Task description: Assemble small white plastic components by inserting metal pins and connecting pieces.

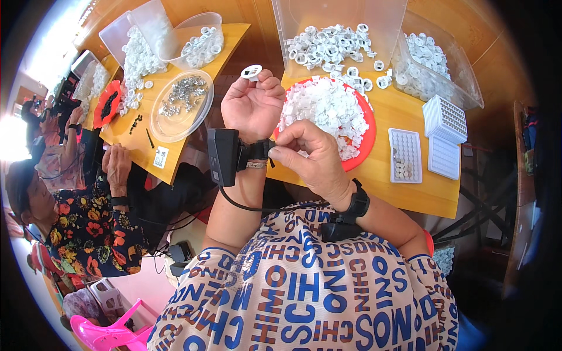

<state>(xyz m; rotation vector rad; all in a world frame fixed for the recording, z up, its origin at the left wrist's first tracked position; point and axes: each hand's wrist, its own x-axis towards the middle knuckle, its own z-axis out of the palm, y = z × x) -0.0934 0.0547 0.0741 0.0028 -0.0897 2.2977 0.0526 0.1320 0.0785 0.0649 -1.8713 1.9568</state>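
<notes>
My left hand [253, 108] is turned palm up, thumb and fingers closed on a small round white plastic part [252, 71] with a dark spot in it. A black box-shaped device [223, 157] is strapped to my left wrist, with a cable running from it. My right hand [313, 158] is at that wrist, its thumb and forefinger pinching the end of the black strap [257, 150]. Just beyond the right hand lies a red round tray [370, 131] heaped with small white plastic pieces [328, 111]. Another black device [342, 225] is strapped on my right wrist.
Clear bins [436, 88] of white round parts line the table's back. White compartment trays [405, 155] sit at the right, one with several small discs. On the left table, a clear dish [178, 131] holds metal pieces beside a red dish [108, 105]. A co-worker [88, 234] sits at my left.
</notes>
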